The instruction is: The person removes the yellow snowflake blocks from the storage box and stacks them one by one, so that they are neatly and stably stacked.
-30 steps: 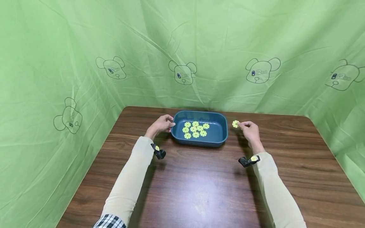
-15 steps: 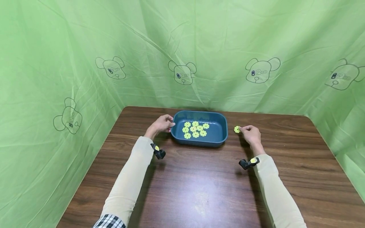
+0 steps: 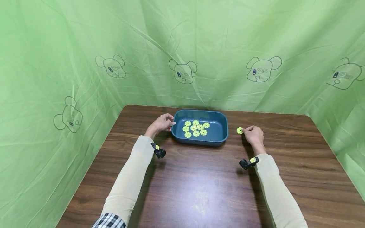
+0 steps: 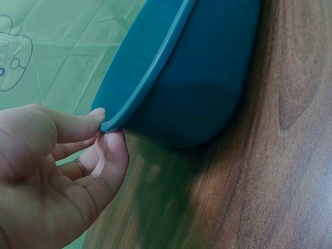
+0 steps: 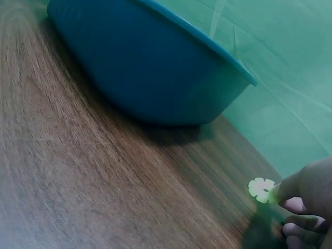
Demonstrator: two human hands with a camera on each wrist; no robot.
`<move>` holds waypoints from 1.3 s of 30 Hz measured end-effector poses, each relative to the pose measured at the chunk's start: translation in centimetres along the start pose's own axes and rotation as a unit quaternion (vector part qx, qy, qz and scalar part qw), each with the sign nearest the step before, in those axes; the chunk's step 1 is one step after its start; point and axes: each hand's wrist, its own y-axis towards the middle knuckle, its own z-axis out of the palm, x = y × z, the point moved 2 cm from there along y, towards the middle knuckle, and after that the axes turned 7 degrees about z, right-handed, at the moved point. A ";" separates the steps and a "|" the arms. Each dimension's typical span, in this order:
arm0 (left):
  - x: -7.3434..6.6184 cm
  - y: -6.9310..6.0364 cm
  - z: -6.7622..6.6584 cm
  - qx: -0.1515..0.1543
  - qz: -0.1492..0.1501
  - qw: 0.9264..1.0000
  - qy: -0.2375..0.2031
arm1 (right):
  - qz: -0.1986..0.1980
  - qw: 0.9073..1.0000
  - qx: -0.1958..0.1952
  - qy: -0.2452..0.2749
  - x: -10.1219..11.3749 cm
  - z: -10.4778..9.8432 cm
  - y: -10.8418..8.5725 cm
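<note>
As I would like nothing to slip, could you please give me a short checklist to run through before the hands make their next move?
1. Left hand pinching the blue bin by its rim: ok.
2. Bin standing upright on the table: ok.
3. Right hand pinching the yellow flower-shaped piece at its edge: ok.
4. That piece over the bin: not ok; it is off to the bin's right.
5. Middle pieces in the bin lying apart from each other: cannot tell; they are too small and close together.
</note>
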 end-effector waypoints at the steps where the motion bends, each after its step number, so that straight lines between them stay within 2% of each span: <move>1: 0.0 0.0 0.0 0.000 0.001 1.000 0.002 | 0.002 1.000 0.000 0.000 0.0 0.0 0.0; 11: 0.0 -0.1 0.0 0.000 -0.003 1.000 -0.005 | 0.000 1.000 -0.009 0.001 -0.1 0.2 0.3; 17: -0.1 -0.1 0.0 0.002 -0.002 1.000 0.001 | 0.006 1.000 0.005 0.011 -0.1 0.1 0.2; 24: 0.0 0.0 -0.1 0.004 -0.002 1.000 0.000 | 0.010 0.998 0.010 0.062 1.2 -0.5 -0.5; 32: 0.1 0.2 -0.1 0.001 -0.002 1.000 0.004 | 0.006 0.991 0.015 0.135 3.2 -1.1 -0.9; 39: 0.4 0.3 -0.1 0.002 -0.001 1.000 0.003 | -0.018 0.987 0.012 0.156 4.7 -1.1 -1.0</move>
